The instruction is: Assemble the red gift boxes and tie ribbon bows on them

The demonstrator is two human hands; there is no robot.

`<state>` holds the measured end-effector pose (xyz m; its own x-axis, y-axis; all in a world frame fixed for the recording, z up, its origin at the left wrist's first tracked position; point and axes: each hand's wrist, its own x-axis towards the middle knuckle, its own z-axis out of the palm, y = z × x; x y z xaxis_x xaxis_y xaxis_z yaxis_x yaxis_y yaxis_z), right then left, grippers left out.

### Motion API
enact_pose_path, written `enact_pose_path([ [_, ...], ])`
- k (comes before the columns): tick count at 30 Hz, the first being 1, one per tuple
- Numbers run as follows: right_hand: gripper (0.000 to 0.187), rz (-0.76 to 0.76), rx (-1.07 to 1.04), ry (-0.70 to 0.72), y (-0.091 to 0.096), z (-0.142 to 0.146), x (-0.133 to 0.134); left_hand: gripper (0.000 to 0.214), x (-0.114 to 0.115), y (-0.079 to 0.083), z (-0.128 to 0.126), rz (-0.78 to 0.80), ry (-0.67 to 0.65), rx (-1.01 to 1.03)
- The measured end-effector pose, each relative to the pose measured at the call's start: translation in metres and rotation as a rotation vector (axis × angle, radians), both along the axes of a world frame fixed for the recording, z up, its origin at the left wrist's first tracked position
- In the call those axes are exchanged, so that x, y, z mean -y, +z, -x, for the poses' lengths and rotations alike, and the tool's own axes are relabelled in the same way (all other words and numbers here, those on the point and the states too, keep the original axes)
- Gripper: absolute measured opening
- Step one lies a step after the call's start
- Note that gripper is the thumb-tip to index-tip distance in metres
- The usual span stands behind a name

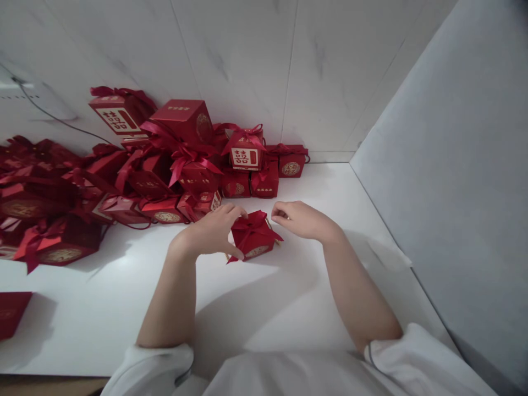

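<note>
A small red gift box (pixel 253 237) with a red ribbon bow on top and a gold emblem on its side sits on the white table (pixel 289 297). My left hand (pixel 214 231) grips the box from the left, thumb under its near edge and fingers on its top. My right hand (pixel 299 219) is just right of the box, fingers curled in a pinch at the ribbon's end; what it pinches is too small to name.
A pile of several similar red ribboned boxes (pixel 181 159) lies against the back wall and spreads along the left side. A flat red piece (pixel 12 313) lies at the table's left front edge. A grey wall (pixel 454 165) closes off the right.
</note>
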<state>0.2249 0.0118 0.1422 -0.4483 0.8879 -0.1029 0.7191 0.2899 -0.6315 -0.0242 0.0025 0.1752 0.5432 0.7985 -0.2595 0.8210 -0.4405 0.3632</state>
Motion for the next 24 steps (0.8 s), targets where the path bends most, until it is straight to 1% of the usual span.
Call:
enact_pose_path([
  [4, 0.024, -0.108, -0.133, -0.070, -0.003, 0.011, -0.002, 0.094, 0.000, 0.000, 0.004, 0.051, 0.154, -0.041],
  [5, 0.024, -0.112, -0.159, -0.074, -0.004, 0.012, -0.003, 0.099, 0.000, -0.002, 0.004, 0.073, 0.162, -0.053],
  [6, 0.029, -0.103, -0.177, -0.052, -0.006, 0.013, -0.003, 0.104, 0.000, -0.004, 0.003, 0.096, 0.156, -0.060],
  [7, 0.041, -0.086, -0.187, -0.006, -0.007, 0.014, -0.003, 0.108, -0.001, -0.006, 0.002, 0.116, 0.144, -0.057],
  [10, 0.092, -0.012, -0.177, 0.183, -0.009, 0.012, -0.001, 0.114, 0.000, -0.010, -0.003, 0.148, 0.119, 0.006],
  [11, 0.103, 0.017, -0.164, 0.226, -0.010, 0.012, 0.000, 0.114, 0.001, -0.010, -0.005, 0.149, 0.121, 0.026],
  [13, 0.115, 0.065, -0.131, 0.255, -0.011, 0.012, 0.001, 0.114, 0.001, -0.010, -0.007, 0.144, 0.131, 0.037],
  [15, 0.120, 0.086, -0.101, 0.250, -0.012, 0.014, 0.003, 0.113, 0.001, -0.010, -0.007, 0.129, 0.143, 0.028],
  [18, 0.119, 0.071, -0.091, 0.228, -0.013, 0.016, 0.002, 0.116, -0.002, -0.012, -0.006, 0.140, 0.153, 0.053],
  [22, 0.118, 0.092, -0.120, 0.179, -0.015, 0.014, -0.002, 0.126, -0.007, -0.019, -0.003, 0.173, 0.184, 0.047],
  [24, 0.120, 0.111, -0.168, 0.182, -0.018, 0.011, -0.006, 0.132, -0.009, -0.024, -0.001, 0.203, 0.207, 0.028],
])
